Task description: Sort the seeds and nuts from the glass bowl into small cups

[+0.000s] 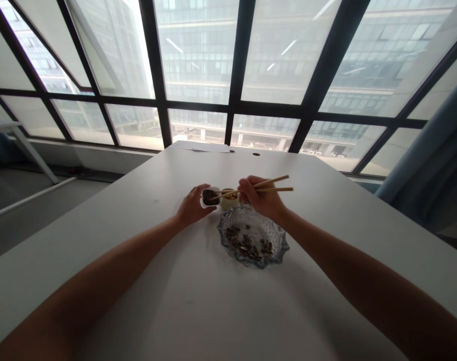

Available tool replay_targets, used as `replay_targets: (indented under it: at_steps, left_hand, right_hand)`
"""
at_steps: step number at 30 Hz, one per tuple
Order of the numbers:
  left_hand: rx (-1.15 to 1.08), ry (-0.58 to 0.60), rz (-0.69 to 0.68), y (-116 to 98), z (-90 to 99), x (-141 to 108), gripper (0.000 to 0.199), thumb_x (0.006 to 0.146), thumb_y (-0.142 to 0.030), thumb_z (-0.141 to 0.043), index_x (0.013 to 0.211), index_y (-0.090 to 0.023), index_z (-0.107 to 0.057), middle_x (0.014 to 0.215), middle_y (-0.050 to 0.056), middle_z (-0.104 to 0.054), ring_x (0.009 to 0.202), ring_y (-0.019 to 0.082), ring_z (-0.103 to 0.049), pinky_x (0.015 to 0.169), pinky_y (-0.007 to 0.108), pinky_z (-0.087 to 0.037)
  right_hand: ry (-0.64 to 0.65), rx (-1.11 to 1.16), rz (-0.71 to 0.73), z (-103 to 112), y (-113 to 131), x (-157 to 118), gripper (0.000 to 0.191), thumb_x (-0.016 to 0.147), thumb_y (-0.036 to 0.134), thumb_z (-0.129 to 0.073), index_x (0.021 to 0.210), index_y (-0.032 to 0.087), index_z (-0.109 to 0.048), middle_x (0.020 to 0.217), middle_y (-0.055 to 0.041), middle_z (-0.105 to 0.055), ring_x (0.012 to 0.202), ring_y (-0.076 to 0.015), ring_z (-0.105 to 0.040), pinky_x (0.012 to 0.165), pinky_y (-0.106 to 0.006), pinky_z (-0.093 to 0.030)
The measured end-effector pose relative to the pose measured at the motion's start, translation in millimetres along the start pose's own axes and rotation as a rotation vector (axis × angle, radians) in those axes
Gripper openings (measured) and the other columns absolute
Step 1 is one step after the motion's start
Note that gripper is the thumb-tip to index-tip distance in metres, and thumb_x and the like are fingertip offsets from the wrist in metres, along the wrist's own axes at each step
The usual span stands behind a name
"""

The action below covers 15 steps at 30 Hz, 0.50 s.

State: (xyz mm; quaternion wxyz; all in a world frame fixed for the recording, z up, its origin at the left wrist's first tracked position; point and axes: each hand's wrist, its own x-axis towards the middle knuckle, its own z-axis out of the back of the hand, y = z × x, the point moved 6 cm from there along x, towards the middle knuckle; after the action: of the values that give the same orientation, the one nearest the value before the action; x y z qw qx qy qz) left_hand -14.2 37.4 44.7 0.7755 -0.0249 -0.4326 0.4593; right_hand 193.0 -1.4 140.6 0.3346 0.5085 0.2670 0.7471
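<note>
My left hand (193, 205) is wrapped round a small white cup (202, 202) with dark seeds (210, 197) inside. Between the fingers of my right hand (260, 194) is a pair of wooden chopsticks (273, 189). Their tips reach left to the mouth of the white cup; whether they pinch a seed is too small to tell. A cream-coloured cup (228, 203) with pale brown nuts or kernels stands just right of the white cup, under the chopsticks. Nearer to me is a clear glass bowl (225, 215) with a scalloped rim, holding several dark, striped seeds (251, 246).
All this is on a white table (168, 311). Sheets of paper (201, 147) lie at its far edge, near a dark round hole (256, 154). Dark-framed windows stand behind, a blue-grey curtain (431, 170) to the right, another white table (10, 128) at far left.
</note>
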Motion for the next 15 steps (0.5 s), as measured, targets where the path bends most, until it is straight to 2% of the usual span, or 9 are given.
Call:
replay_targets:
  at_steps: [3, 5, 9, 15]
  left_hand:
    - [0.006, 0.028, 0.027, -1.3, -1.2, 0.1, 0.069, 0.069, -0.038, -0.078, 0.129, -0.021, -0.048, 0.124, 0.011, -0.063, 0.107, 0.025, -0.064, 0.089, 0.039, -0.054]
    - [0.015, 0.041, 0.04, -1.9, -1.7, 0.4, 0.069, 0.068, -0.038, -0.078, 0.128, -0.021, -0.049, 0.123, 0.011, -0.064, 0.106, 0.025, -0.064, 0.09, 0.039, -0.054]
    - [0.011, 0.062, 0.057, -1.7, -2.6, 0.8, 0.07, 0.068, -0.04, -0.077, 0.129, -0.022, -0.048, 0.124, 0.01, -0.064, 0.101, 0.025, -0.066, 0.088, 0.04, -0.055]
    - [0.024, 0.073, 0.06, -2.3, -2.2, 0.6, 0.071, 0.068, -0.042, -0.076, 0.13, -0.021, -0.048, 0.124, 0.011, -0.065, 0.102, 0.026, -0.066, 0.087, 0.041, -0.055]
  right_hand:
    - [-0.197, -0.003, -0.003, 37.3, 7.1, -12.4, 0.058, 0.084, 0.072, -0.054, 0.067, 0.019, -0.064, 0.051, -0.0021, -0.062, 0.041, -0.011, -0.055, 0.039, -0.024, -0.045]
    - [-0.231, -0.06, -0.042, 61.7, 10.8, -25.9, 0.057, 0.083, 0.071, -0.057, 0.063, 0.019, -0.065, 0.047, -0.002, -0.06, 0.037, -0.0108, -0.052, 0.036, -0.023, -0.043]
    - [-0.071, -0.2, -0.174, 84.5, 1.4, -54.3, 0.051, 0.083, 0.064, -0.064, 0.063, 0.017, -0.068, 0.048, -0.0034, -0.063, 0.036, -0.0116, -0.054, 0.033, -0.022, -0.043]
    - [0.06, -0.224, -0.199, 81.3, -11.9, -77.3, 0.051, 0.087, 0.061, -0.061, 0.065, 0.016, -0.068, 0.051, -0.0041, -0.065, 0.04, -0.0124, -0.058, 0.036, -0.022, -0.046]
